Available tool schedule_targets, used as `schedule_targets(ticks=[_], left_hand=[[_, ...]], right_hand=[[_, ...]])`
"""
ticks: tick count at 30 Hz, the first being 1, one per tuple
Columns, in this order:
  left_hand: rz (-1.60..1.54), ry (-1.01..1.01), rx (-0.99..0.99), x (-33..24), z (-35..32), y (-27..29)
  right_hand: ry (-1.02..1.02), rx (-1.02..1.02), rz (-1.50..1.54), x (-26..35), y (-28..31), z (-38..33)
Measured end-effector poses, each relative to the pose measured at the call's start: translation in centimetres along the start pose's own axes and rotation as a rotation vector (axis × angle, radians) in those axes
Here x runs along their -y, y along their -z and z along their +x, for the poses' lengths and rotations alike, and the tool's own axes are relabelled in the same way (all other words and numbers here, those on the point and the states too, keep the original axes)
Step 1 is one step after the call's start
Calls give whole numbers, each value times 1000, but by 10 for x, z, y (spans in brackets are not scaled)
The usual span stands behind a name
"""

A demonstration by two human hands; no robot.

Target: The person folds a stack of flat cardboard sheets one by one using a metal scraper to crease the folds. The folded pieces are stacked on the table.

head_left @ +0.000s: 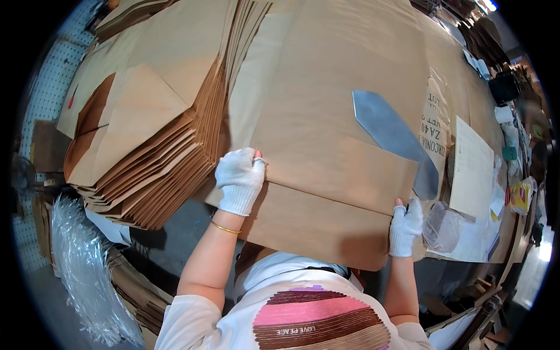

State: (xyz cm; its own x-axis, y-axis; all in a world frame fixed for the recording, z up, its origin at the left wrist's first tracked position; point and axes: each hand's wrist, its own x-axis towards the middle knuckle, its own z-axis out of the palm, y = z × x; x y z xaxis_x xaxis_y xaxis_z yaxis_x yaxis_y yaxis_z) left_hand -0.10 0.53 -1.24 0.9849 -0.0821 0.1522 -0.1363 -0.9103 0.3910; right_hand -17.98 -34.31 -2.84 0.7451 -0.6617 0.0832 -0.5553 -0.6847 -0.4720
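In front of me lies a large brown paper bag (pixel 338 99), its near end turned up into a folded flap (pixel 315 224) that hangs over the table's front edge. My left hand (pixel 240 179), in a white knit glove with bare fingertips, is closed on the bag's left edge at the fold. At the right end of the same fold, my right hand (pixel 406 226), gloved alike, pinches the edge with the thumb on top; its other fingers are mostly hidden. Next to it, a flat grey plate with angled ends (pixel 388 128) lies on the bag, its lower side partly tucked under the paper.
A thick fanned stack of brown paper bags (pixel 151 157) stands at the left. To the right are printed sacking (pixel 434 116), a pale sheet (pixel 472 169) and a crumpled clear plastic bag (pixel 443 227). Clear plastic wrap (pixel 81 268) hangs at the lower left.
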Motion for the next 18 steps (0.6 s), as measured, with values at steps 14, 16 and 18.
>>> schedule_targets(ticks=[14,16,18], left_hand=[[428,-45,416,-59,42,50],[485,-708,-70,-34,45,28],[-133,-979,233,-69,44,19]], right_hand=[[700,267,-205,65,-1,31],[636,321,-286,92,0,31],[734,393,81,133,-28,34]])
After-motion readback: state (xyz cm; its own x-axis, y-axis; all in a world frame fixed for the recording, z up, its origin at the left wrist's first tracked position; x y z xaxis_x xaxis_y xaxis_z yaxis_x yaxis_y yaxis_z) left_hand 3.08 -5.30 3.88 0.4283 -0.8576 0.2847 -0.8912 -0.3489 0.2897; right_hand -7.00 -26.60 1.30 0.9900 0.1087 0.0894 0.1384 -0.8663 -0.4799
